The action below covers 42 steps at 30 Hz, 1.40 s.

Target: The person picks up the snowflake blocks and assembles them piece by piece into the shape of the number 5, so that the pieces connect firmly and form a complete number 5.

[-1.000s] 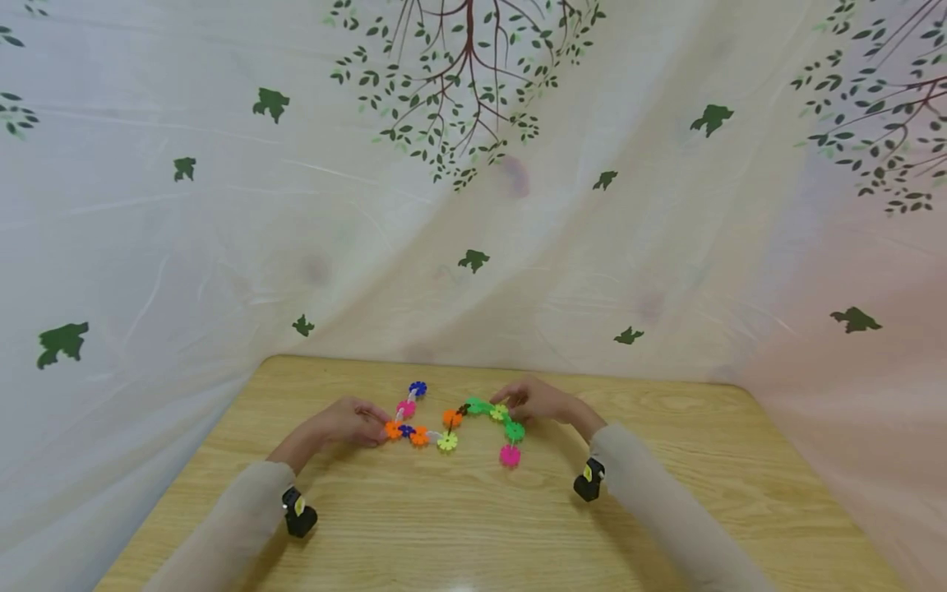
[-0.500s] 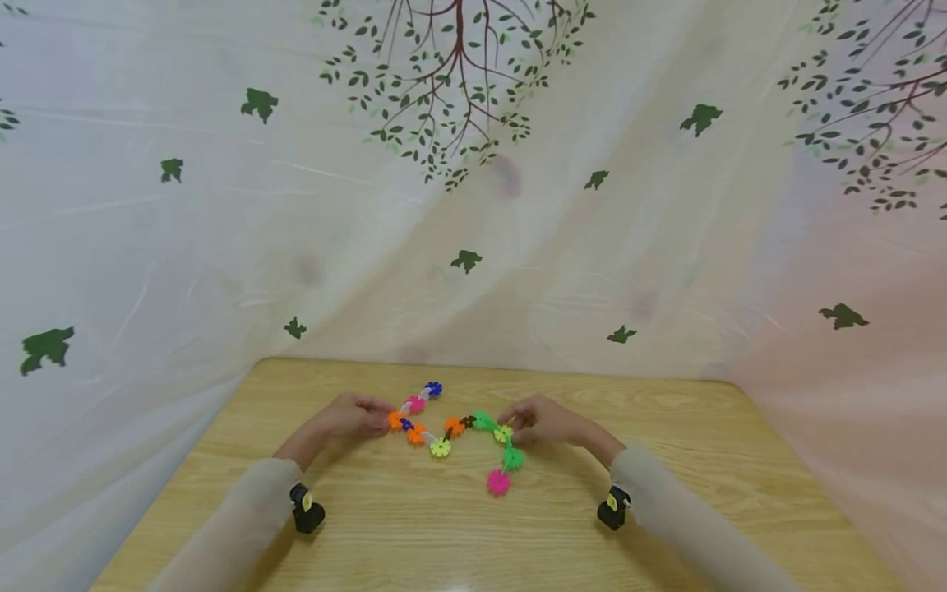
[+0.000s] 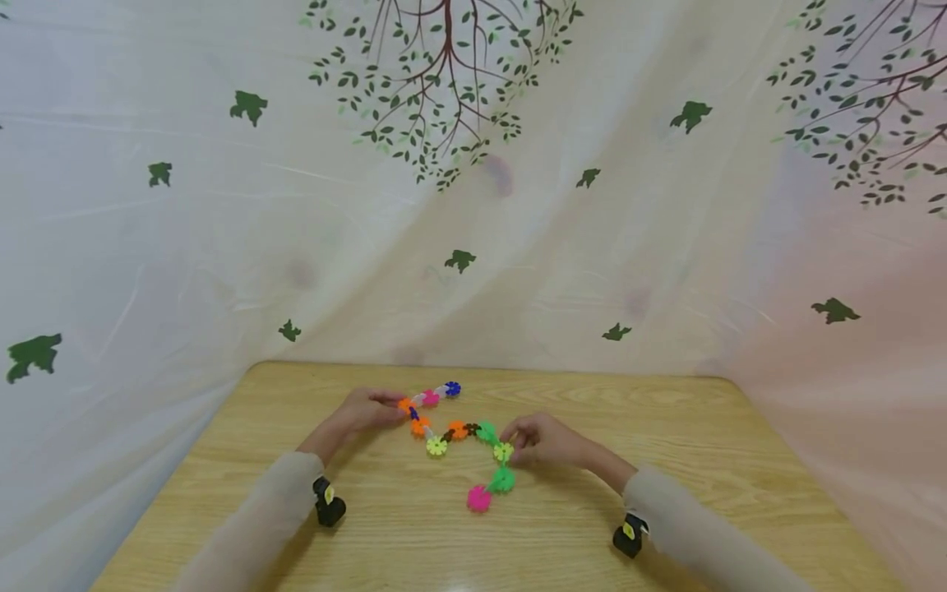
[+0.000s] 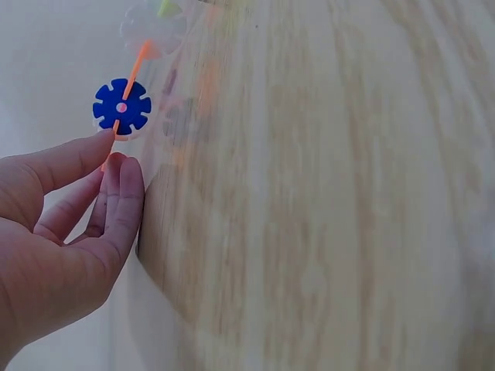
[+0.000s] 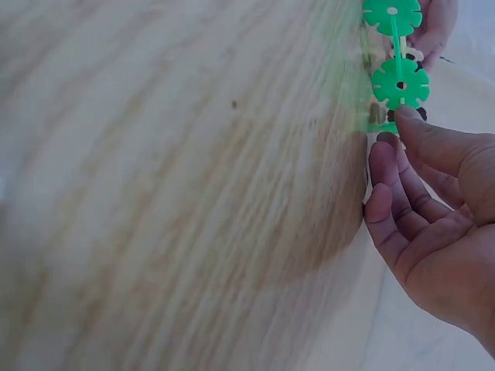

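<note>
The snowflake chain [image 3: 459,432] is pinched at both ends by left hand [image 3: 367,410] and right hand [image 3: 543,442], being repositioned on the desk [image 3: 666,427]; gentle, even lowering is judged necessary.

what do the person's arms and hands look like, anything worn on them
Both arms wear long, loose beige sleeves, the left sleeve and the right sleeve, reaching the wrists. A small black camera with a yellow mark is strapped under each wrist: the left one and the right one. The left hand and right hand are bare: no gloves show.
</note>
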Each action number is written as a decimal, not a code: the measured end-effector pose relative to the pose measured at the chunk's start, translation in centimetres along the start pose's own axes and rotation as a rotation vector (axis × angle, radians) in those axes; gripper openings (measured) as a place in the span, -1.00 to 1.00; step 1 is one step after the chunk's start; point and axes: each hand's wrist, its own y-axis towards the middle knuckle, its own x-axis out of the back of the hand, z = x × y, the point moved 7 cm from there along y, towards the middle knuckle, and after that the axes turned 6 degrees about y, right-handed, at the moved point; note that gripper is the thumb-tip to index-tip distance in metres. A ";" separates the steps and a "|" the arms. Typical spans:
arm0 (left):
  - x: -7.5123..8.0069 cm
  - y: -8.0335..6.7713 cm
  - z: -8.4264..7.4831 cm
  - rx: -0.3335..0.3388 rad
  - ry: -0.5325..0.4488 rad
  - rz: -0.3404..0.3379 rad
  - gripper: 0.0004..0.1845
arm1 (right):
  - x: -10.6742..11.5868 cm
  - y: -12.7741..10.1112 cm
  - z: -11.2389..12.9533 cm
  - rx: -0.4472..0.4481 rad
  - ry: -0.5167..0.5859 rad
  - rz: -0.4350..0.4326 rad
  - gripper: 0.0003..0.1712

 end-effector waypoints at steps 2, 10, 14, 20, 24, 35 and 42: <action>-0.3 0.4 -0.1 0.003 -0.024 -0.023 -0.58 | -0.1 -0.2 -0.1 -0.019 0.005 -0.006 -0.71; -1.3 1.8 -0.4 -0.018 -0.091 -0.046 -0.57 | -0.8 -0.9 0.3 -0.012 0.019 -0.011 -0.72; -1.9 2.4 -0.6 -0.016 -0.131 -0.020 -0.57 | -1.2 -1.2 0.7 0.007 0.027 -0.010 -0.72; -2.9 2.8 -1.5 -0.009 -0.177 0.023 -0.57 | -1.5 -1.5 0.8 0.008 0.019 -0.016 -0.73; -3.2 3.0 -1.8 -0.005 -0.197 0.026 -0.57 | -1.7 -1.6 1.0 0.017 0.001 -0.017 -0.74; -4.1 3.8 -2.2 -0.022 -0.235 0.025 -0.57 | -2.2 -2.2 3.0 0.022 -0.010 -0.035 -0.75; -4.3 4.2 -2.2 -0.016 -0.252 0.023 -0.56 | -2.3 -1.9 2.5 0.033 -0.022 -0.044 -0.74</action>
